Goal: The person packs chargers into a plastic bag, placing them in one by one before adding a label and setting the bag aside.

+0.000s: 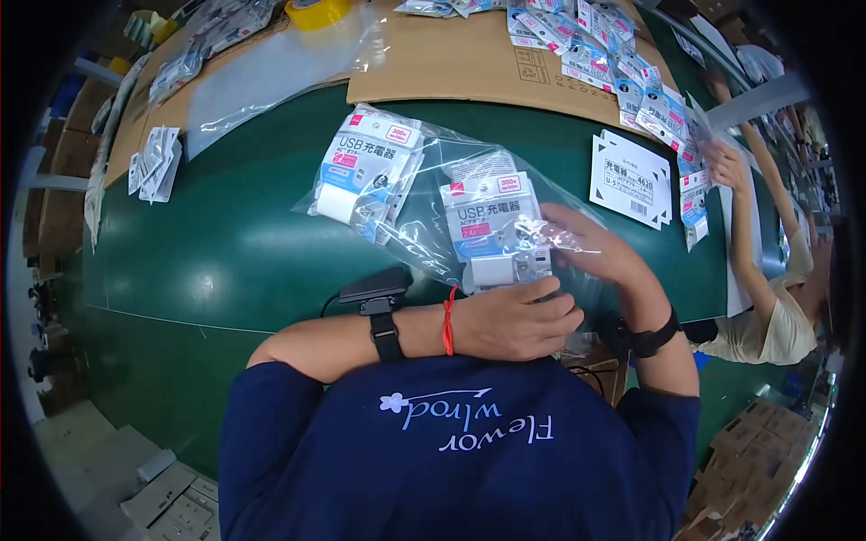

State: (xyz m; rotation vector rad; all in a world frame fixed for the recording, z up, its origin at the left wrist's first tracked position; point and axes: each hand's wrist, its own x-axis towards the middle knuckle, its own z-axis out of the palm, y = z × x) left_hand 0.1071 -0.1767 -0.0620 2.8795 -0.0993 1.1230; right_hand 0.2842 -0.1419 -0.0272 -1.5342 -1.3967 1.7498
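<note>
A large clear plastic bag (424, 189) lies across the green table in front of me, with two stacks of charger packs in it. The left stack (368, 162) is tilted, each pack showing a white charger under a printed card. The other stack (490, 225) is nearer my hands. My right hand (591, 243) is partly covered by the clear film, its fingers closed round that stack's right edge. Just below the stack, my left hand (519, 320) has its fingers curled at the bag's near edge; the fingertips are partly hidden.
White printed labels (631, 180) lie at the right. Many more charger packs (586, 45) are spread over cardboard (433, 72) at the back. A few packs (158, 164) sit far left, near flat clear bags (271, 90) and yellow tape (316, 11). A co-worker's hand (724, 162) handles packs at right.
</note>
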